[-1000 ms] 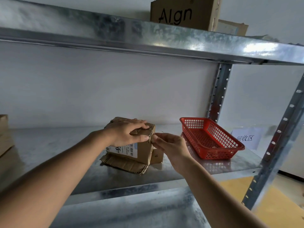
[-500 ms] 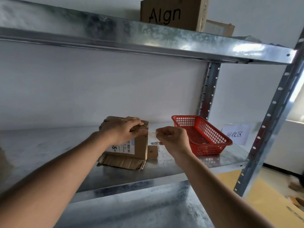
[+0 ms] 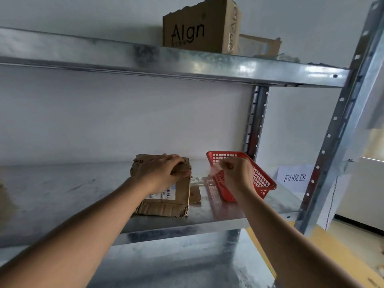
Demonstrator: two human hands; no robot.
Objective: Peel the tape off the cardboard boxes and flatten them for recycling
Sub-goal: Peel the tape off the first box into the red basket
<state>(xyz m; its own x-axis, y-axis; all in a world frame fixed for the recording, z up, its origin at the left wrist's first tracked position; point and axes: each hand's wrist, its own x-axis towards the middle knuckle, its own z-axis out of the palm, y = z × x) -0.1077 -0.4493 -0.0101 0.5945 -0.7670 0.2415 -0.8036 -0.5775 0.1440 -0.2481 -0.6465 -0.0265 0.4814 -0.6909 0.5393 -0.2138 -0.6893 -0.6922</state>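
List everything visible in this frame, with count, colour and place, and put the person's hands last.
Small brown cardboard box with a white label: 1, brown, middle shelf, standing on flattened cardboard.
Flattened brown cardboard piece: 1, brown, under the small box.
Clear strip of tape: 1, transparent, stretched from the small box's right edge toward the right hand.
Red plastic mesh basket: 1, red, middle shelf, right of the box.
White paper sign with printed characters: 1, white, right of the basket.
Brown cardboard box printed "Algn": 1, brown, top shelf.
Galvanised metal shelving unit: 1, silver.
Left hand: 1, gripping the small box's top.
Right hand: 1, pinching the tape.
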